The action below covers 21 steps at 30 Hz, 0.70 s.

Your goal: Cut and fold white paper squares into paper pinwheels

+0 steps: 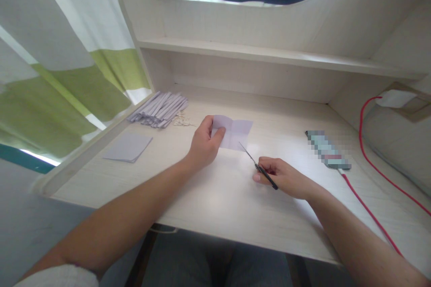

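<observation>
Between the thumb and fingers of my left hand (pixel 204 140) is a pale lilac sheet of paper (pixel 238 132), with a crease running down its middle. My right hand (pixel 283 175) grips a pair of scissors (pixel 266 176) with black handles. The blades point up and left, their tip at the lower edge of the paper; whether they touch it I cannot tell. Part of the sheet is covered by my left thumb, and part of the scissor handles by my right fingers.
At the left lies a pile of thin rolled paper sticks (pixel 161 110), with small pale scraps (pixel 182 119) beside it. A stack of paper squares (pixel 128 147) is nearer me. On the right, a phone (pixel 326 149) is plugged into a red cable (pixel 365 213). A shelf (pixel 269 56) spans the desk's back.
</observation>
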Tool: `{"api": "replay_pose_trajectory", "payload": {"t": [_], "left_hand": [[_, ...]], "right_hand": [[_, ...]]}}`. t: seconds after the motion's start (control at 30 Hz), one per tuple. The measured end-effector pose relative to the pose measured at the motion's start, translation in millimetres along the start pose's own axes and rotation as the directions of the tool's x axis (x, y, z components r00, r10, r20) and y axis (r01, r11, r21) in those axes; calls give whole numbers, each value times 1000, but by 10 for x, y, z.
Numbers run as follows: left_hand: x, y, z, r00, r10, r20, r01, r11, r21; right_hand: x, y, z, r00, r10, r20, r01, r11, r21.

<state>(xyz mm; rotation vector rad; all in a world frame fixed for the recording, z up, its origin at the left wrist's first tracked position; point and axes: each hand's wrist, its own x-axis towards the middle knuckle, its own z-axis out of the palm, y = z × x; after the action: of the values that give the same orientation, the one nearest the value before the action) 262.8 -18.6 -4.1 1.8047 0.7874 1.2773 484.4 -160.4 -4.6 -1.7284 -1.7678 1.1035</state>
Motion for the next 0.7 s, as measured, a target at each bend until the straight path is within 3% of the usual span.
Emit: {"api": "replay_pose_trajectory", "payload": {"t": [0.7], "left_hand": [[5, 4, -2, 1000, -2, -5, 2, 999, 39]], "right_hand": [[7, 7, 0, 1000, -6, 1, 6, 1000, -1]]}}
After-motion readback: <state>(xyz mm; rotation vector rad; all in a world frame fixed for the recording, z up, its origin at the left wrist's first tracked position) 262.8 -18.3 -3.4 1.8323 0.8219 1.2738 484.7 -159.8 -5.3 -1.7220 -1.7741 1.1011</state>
